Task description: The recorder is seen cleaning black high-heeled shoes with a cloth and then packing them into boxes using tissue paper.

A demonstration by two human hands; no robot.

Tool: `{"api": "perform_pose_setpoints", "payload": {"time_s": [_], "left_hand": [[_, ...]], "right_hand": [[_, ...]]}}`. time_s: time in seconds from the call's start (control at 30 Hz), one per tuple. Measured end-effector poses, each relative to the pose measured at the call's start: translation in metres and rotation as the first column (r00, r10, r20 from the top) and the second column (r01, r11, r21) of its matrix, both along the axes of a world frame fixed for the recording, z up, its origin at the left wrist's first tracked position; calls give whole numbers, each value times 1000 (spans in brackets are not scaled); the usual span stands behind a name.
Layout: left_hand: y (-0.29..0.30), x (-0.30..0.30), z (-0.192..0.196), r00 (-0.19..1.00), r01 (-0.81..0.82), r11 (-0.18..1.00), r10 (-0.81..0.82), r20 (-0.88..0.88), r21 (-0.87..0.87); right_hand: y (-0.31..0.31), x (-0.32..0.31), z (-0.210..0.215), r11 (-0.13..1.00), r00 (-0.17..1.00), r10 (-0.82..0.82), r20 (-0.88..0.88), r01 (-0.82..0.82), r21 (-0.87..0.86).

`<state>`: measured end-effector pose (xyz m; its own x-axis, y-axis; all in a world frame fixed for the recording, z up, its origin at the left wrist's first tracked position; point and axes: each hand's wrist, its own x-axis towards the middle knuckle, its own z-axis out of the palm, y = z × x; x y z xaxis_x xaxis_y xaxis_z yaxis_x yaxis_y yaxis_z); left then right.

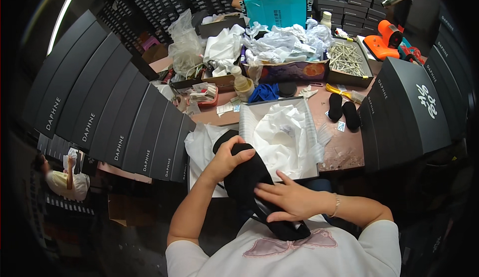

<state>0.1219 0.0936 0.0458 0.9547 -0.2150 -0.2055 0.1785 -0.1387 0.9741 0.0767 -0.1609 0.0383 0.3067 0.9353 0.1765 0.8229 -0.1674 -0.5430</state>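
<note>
My left hand (pixel 230 161) is closed around the upper part of a long, soft-looking black shoe (pixel 244 174), thumb across its top. The shoe is tilted in front of my chest, its lower end near my shirt. My right hand (pixel 289 199) rests against the lower part with its fingers spread, not wrapped round it. A greyish, shiny strip shows beside those fingertips. Just beyond my hands is an open shoebox (pixel 310 152) lined with crumpled white tissue paper (pixel 282 132). More white paper (pixel 199 144) lies left of it, partly behind the shoe.
Stacks of dark shoeboxes (pixel 107 107) lean at the left, with others (pixel 404 107) at the right. Across the bench are a carton of crumpled paper (pixel 287 70), a box of pale sticks (pixel 346 60), a bottle (pixel 243 85), two black rounded pads (pixel 351 116) and an orange tool (pixel 381 45).
</note>
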Motion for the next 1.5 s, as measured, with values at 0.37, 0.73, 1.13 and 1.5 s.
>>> {"api": "perform_pose_setpoints", "payload": {"time_s": [0.37,0.73,1.13,1.5], "left_hand": [[17,-39,-20,980,-176,979,184,-73,101],[-72,-116,-41,701,-698,368,529,-479,-614],[-27,-76,-38,735,-672,296,381,-561,-679],[-59,-84,-40,783,-620,362,345,-518,-696]], "right_hand": [[72,-3,-45,979,936,-196,-293,205,0],[59,15,-20,984,975,-174,-137,176,6],[24,135,-121,796,701,-565,435,601,64],[7,-3,-7,862,931,-289,-223,354,363]]}}
